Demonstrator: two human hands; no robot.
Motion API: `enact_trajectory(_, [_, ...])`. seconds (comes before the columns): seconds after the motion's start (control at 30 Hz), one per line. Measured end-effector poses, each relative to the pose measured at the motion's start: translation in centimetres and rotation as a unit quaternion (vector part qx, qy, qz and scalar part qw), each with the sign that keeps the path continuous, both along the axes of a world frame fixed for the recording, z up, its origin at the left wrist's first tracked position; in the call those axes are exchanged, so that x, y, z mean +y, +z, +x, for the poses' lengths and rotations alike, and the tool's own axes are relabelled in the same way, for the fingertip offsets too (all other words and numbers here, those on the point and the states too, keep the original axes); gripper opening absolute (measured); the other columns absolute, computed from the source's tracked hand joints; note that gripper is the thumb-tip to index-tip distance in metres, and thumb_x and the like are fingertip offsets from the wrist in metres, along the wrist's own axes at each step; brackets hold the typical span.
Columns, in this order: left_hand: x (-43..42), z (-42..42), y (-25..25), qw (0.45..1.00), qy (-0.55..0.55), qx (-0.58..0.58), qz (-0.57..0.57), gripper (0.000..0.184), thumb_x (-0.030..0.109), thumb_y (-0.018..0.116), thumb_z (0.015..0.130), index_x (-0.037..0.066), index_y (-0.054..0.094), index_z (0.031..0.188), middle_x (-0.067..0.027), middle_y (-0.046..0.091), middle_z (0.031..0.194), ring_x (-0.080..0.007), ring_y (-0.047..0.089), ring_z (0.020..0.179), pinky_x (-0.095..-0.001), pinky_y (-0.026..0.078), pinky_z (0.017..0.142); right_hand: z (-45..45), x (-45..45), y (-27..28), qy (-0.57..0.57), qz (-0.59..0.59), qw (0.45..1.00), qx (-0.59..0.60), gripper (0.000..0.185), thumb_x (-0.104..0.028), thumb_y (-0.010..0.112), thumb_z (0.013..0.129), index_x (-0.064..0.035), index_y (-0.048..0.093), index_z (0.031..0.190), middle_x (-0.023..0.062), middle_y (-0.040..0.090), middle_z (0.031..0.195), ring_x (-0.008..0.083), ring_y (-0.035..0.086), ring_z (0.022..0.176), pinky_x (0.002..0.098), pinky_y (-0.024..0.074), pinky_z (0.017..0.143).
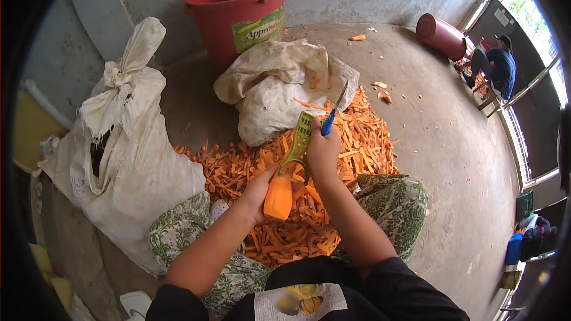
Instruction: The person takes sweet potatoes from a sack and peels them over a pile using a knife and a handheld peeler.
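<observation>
An orange peeled carrot [278,198] is in my left hand [259,193], whose fingers are wrapped round its side. My right hand [324,148] is closed round a green grater-like peeler [300,137] and the blue handle of a knife [328,123], its blade pointing up and away. The lower, looped end of the green tool lies just above the carrot. Under both hands spreads a heap of orange peelings [309,235], between my legs in green patterned cloth.
A tied white sack [128,172] stands at the left. Beyond the peelings lie an open white sack [270,95] and a red bucket [217,32]. Loose carrot pieces [357,38] dot the floor. A person [501,68] sits at the far right near a tipped red barrel [440,37].
</observation>
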State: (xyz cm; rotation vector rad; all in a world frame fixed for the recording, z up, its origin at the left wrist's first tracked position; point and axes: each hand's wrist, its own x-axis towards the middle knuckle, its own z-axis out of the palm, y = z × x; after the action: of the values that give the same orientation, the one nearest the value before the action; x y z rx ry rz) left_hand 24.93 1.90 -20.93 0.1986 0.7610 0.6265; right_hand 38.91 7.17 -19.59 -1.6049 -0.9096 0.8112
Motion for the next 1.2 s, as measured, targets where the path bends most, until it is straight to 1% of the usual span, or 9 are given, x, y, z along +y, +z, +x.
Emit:
enact_trajectory(0.27, [-0.2, 0.2, 0.3, 0.999, -0.006, 0.035, -0.001, 0.035, 0.031, 0.028, 0.092, 0.003, 0.049, 0.099, -0.0130, 0.057, 0.079, -0.0242, 0.060, 0.068, -0.0397, 0.052, 0.057, -0.7, 0.2, -1.9, 0.002, 0.023, 0.997, -0.076, 0.031, -0.024, 0.048, 0.089, 0.0001, 0.043, 0.071, 0.0071, 0.041, 0.054, 0.0178, 0.038, 0.048, 0.0347, 0.0341, 0.051])
enact_trajectory(0.37, [-0.1, 0.1, -0.2, 0.999, -0.005, 0.045, -0.007, 0.036, 0.032, 0.028, 0.092, 0.003, 0.048, 0.099, -0.0128, 0.057, 0.077, -0.0237, 0.060, 0.067, -0.0398, 0.053, 0.056, -0.6, 0.4, -2.1, -0.032, 0.016, 0.997, -0.071, 0.030, -0.023, 0.048, 0.090, -0.0027, 0.043, 0.068, 0.0011, 0.040, 0.054, 0.0101, 0.035, 0.049, 0.0295, 0.0314, 0.047])
enact_trajectory(0.6, [0.6, 0.1, -0.8, 0.998, 0.025, 0.050, -0.007, 0.036, 0.035, 0.032, 0.093, 0.005, 0.049, 0.102, -0.0106, 0.059, 0.081, -0.0209, 0.060, 0.067, -0.0363, 0.053, 0.056, -1.2, -0.7, 0.1, 0.008, 0.040, 0.999, -0.021, 0.031, -0.024, 0.049, 0.090, -0.0029, 0.043, 0.068, -0.0005, 0.039, 0.053, 0.0092, 0.035, 0.049, 0.0285, 0.0309, 0.047])
enact_trajectory(0.7, [0.7, 0.1, -0.6, 0.999, 0.040, 0.013, 0.001, 0.034, 0.034, 0.034, 0.093, 0.006, 0.049, 0.103, -0.0091, 0.060, 0.084, -0.0194, 0.061, 0.069, -0.0345, 0.053, 0.057, -1.9, -1.5, 0.8, 0.046, 0.019, 0.998, -0.029, 0.029, -0.023, 0.049, 0.089, -0.0006, 0.044, 0.072, 0.0073, 0.041, 0.055, 0.0161, 0.037, 0.049, 0.0324, 0.0336, 0.049])
enact_trajectory(0.8, [0.7, 0.3, -0.3, 0.998, 0.068, -0.002, -0.002, 0.031, 0.031, 0.035, 0.093, 0.005, 0.049, 0.104, -0.0080, 0.060, 0.086, -0.0185, 0.061, 0.072, -0.0336, 0.054, 0.060, -2.6, -2.0, 0.3, 0.053, 0.063, 0.995, -0.049, 0.028, -0.023, 0.050, 0.089, -0.0008, 0.044, 0.073, 0.0068, 0.040, 0.053, 0.0163, 0.036, 0.048, 0.0322, 0.0335, 0.048])
enact_trajectory(0.9, [0.6, 0.1, -0.1, 0.996, 0.088, 0.002, -0.007, 0.030, 0.030, 0.037, 0.092, 0.005, 0.049, 0.104, -0.0075, 0.059, 0.089, -0.0184, 0.061, 0.074, -0.0335, 0.054, 0.063, -3.1, -2.8, 1.4, 0.066, 0.057, 0.995, -0.052, 0.030, -0.023, 0.051, 0.089, -0.0023, 0.043, 0.069, 0.0008, 0.038, 0.053, 0.0098, 0.034, 0.051, 0.0287, 0.0304, 0.048])
enact_trajectory(1.0, [0.5, 0.2, 0.0, 0.997, 0.080, 0.023, 0.000, 0.030, 0.030, 0.037, 0.092, 0.004, 0.049, 0.103, -0.0074, 0.059, 0.087, -0.0181, 0.061, 0.074, -0.0333, 0.054, 0.063, -3.3, -2.9, 1.5, 0.064, 0.072, 0.993, -0.064, 0.029, -0.023, 0.051, 0.089, -0.0018, 0.044, 0.070, 0.0027, 0.038, 0.053, 0.0112, 0.034, 0.051, 0.0298, 0.0306, 0.048])
enact_trajectory(1.07, [0.4, 0.2, -0.4, 0.996, 0.075, 0.047, 0.006, 0.030, 0.030, 0.036, 0.092, 0.004, 0.049, 0.103, -0.0075, 0.059, 0.085, -0.0178, 0.061, 0.072, -0.0327, 0.054, 0.062, -3.0, -2.7, 0.9, 0.038, 0.086, 0.988, -0.123, 0.025, -0.023, 0.051, 0.088, -0.0009, 0.049, 0.078, 0.0112, 0.046, 0.052, 0.0223, 0.042, 0.045, 0.0353, 0.0355, 0.046])
enact_trajectory(1.2, [-0.5, 0.4, -1.1, 0.998, 0.001, 0.034, 0.048, 0.031, 0.032, 0.036, 0.093, 0.006, 0.049, 0.102, -0.0077, 0.059, 0.078, -0.0167, 0.060, 0.067, -0.0307, 0.053, 0.058, -0.9, -0.4, -0.5, -0.039, 0.105, 0.975, -0.191, 0.024, -0.024, 0.051, 0.088, -0.0019, 0.050, 0.077, 0.0119, 0.047, 0.053, 0.0238, 0.045, 0.045, 0.0361, 0.0360, 0.046])
